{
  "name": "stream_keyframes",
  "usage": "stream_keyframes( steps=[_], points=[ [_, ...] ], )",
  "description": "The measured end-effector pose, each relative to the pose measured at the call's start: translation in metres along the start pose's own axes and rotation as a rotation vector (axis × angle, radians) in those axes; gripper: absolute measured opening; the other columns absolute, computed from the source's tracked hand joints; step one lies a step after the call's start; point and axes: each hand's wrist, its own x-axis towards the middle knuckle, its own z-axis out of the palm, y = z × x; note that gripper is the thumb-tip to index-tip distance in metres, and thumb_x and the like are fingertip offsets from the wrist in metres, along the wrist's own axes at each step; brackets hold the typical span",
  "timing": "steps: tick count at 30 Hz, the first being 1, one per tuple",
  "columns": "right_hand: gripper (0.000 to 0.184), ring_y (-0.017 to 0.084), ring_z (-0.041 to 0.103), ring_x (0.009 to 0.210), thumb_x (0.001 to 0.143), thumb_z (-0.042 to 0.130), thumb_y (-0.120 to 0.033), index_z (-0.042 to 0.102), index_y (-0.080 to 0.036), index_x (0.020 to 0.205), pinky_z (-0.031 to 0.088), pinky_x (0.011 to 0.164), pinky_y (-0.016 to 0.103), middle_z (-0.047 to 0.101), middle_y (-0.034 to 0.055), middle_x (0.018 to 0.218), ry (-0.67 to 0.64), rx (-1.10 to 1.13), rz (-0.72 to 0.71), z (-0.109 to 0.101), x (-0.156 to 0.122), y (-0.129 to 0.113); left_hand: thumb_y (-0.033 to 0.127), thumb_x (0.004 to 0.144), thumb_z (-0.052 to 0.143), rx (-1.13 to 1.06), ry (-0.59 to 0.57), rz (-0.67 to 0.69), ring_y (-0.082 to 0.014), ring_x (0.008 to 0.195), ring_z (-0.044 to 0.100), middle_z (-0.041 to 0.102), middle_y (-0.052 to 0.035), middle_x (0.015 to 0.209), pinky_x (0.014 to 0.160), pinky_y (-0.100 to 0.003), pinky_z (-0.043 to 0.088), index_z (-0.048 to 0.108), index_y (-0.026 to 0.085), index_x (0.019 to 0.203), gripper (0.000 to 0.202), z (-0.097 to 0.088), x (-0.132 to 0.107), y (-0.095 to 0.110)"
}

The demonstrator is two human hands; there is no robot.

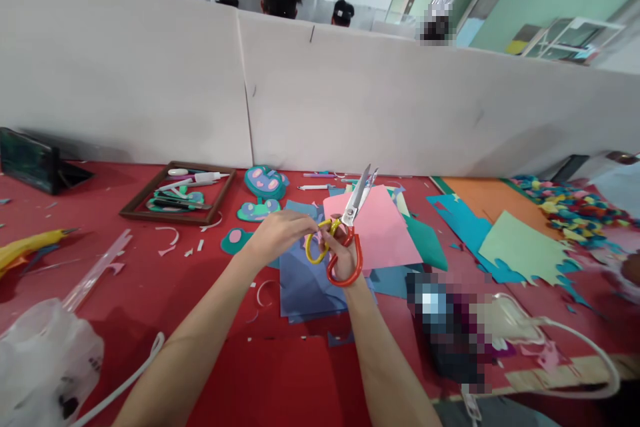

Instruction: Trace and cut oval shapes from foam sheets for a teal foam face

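Note:
My right hand (341, 260) holds a pair of scissors (351, 213) with one red and one yellow handle loop. The blades point up and away, slightly parted, over a pink sheet (385, 230). My left hand (280, 235) meets the right at the yellow loop, fingers bent together; a bit of pink shows by the fingertips, but what they pinch is hidden. Below the hands lie stacked blue-purple sheets (305, 290). Just beyond the left hand are layered teal, purple and pink cut-out shapes (265, 181).
A brown frame (127, 203) with pens and tools lies left, near a yellow glue gun (30, 245). A plastic bag (50, 360) sits front left. Green sheets (523, 247) and coloured scraps (565, 207) lie right. A white partition (400, 100) stands behind; people's heads show beyond.

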Motion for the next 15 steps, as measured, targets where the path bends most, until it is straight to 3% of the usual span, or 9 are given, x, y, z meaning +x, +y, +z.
stream_keyframes(
  steps=[9, 15],
  points=[
    [0.040, 0.009, 0.055, 0.053, 0.070, 0.075, -0.033, 0.050, -0.024, 0.100, 0.046, 0.049, 0.023, 0.060, -0.0062, 0.072, 0.006, -0.003, 0.053, 0.0054, -0.0034, -0.0019, 0.024, 0.092, 0.049, -0.072, -0.063, -0.072, -0.0132, 0.075, 0.066, 0.074, -0.0022, 0.084, 0.071, -0.024, 0.047, 0.068, 0.021, 0.087, 0.019, -0.0001, -0.0004, 0.0009],
    [0.034, 0.009, 0.056, 0.057, 0.072, 0.072, -0.033, 0.049, -0.024, 0.095, 0.047, 0.052, 0.023, 0.057, -0.0067, 0.073, 0.087, -0.115, -0.042, -0.0005, -0.0001, -0.0004, 0.026, 0.088, 0.047, -0.290, -0.045, -0.521, -0.0159, 0.082, 0.068, 0.074, -0.0035, 0.093, 0.074, -0.026, 0.051, 0.067, 0.021, 0.097, 0.022, 0.0009, 0.0075, 0.0049]
  ],
)
